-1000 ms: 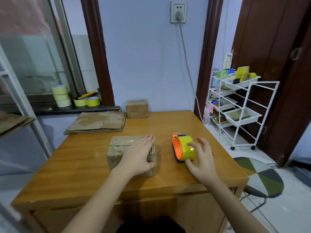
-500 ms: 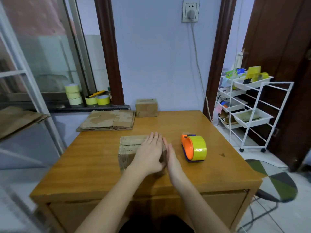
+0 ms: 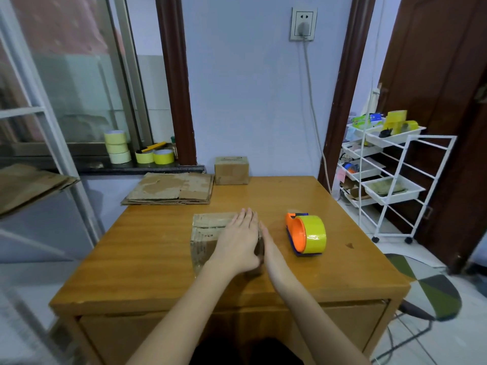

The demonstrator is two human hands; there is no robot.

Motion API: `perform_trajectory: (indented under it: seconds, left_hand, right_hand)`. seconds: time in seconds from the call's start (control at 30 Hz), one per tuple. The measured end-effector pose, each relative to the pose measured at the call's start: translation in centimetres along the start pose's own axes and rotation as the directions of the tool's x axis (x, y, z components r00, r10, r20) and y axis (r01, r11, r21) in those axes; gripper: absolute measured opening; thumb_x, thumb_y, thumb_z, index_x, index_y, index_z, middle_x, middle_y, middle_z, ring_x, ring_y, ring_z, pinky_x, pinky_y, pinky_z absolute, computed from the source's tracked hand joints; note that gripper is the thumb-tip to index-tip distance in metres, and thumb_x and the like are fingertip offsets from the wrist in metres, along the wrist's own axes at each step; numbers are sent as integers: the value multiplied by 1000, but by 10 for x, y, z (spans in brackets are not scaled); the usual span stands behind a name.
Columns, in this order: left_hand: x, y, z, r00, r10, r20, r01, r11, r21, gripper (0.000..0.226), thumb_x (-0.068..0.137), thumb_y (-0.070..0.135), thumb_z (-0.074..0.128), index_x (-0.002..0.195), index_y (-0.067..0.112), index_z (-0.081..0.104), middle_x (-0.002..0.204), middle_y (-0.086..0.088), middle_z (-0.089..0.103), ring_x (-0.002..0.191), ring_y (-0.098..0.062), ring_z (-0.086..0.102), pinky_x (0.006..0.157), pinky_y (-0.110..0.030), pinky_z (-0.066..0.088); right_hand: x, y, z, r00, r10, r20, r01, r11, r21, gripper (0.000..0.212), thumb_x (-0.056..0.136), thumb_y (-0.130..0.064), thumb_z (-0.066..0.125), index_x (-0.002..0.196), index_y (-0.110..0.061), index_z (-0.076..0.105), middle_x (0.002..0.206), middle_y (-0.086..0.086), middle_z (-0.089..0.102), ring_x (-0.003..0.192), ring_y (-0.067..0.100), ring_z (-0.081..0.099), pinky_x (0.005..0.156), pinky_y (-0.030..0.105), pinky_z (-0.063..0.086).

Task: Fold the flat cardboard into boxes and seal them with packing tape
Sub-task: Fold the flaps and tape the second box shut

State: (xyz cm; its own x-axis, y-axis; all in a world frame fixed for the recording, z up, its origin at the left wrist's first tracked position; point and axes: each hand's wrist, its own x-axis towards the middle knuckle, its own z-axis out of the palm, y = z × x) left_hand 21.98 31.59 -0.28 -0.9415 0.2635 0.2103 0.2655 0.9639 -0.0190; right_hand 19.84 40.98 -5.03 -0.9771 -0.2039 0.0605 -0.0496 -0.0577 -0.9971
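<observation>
A small folded cardboard box (image 3: 208, 234) with clear tape on top stands in the middle of the wooden table (image 3: 147, 262). My left hand (image 3: 238, 239) lies flat on the box's top, fingers together. My right hand (image 3: 268, 241) presses edge-on against the box's right side. An orange tape dispenser (image 3: 305, 234) with a yellow roll stands on the table just right of my right hand, untouched. A stack of flat cardboard (image 3: 171, 188) lies at the table's back left, with a finished small box (image 3: 231, 170) beside it.
Several yellow tape rolls (image 3: 117, 147) sit on the window sill at the back left. A white wire cart (image 3: 387, 177) stands right of the table, and a chair seat (image 3: 427, 293) is at the lower right. A cord hangs from the wall socket (image 3: 303, 23).
My right hand let go of the tape dispenser and moved left to the box's right side. My left hand stayed on top. The camera shifted slightly.
</observation>
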Motion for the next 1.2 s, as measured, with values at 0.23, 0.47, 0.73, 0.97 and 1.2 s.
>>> perform_trajectory:
  seconds: [0.23,0.47,0.73,0.97,1.2]
  left_hand:
    - [-3,-11,0,993,116,-13,-117,988,-105,97,80,48,64,153,12,10,160,-5,6,147,-15,5,117,-27,1]
    - [-11,-29,-3,967,215,-135,-240,947,-214,81,75,54,66,145,24,37,152,6,34,141,-9,26,117,-29,18]
    - [-19,-49,7,956,217,-198,-259,942,-215,69,73,58,61,138,43,43,120,9,42,117,-9,31,102,-30,23]
    - [-32,-69,13,976,143,-164,-195,910,-365,61,81,41,64,138,42,43,145,27,34,137,4,14,113,-32,12]
    - [-35,-77,22,995,12,-102,-55,897,-439,74,83,39,68,145,41,27,151,28,14,138,3,13,113,-45,29]
  right_hand:
    - [1,-16,-21,989,-88,-118,79,994,-81,35,103,-17,37,138,-19,42,140,-4,43,128,8,39,108,18,27]
    - [12,-35,-25,993,-110,43,117,967,-225,30,101,-10,40,123,-16,58,122,-3,58,120,10,50,102,18,39]
    - [-7,-25,-40,975,-198,97,221,895,-388,28,100,-8,42,119,-20,59,116,-7,59,105,-1,53,84,1,37]
    - [-22,-10,-44,939,-307,155,335,713,-616,49,88,-6,56,133,-25,52,106,-14,51,90,0,54,89,22,45]
    - [-29,-13,-47,934,-327,141,332,655,-679,52,84,-8,62,132,-25,50,108,-13,44,95,0,51,90,26,49]
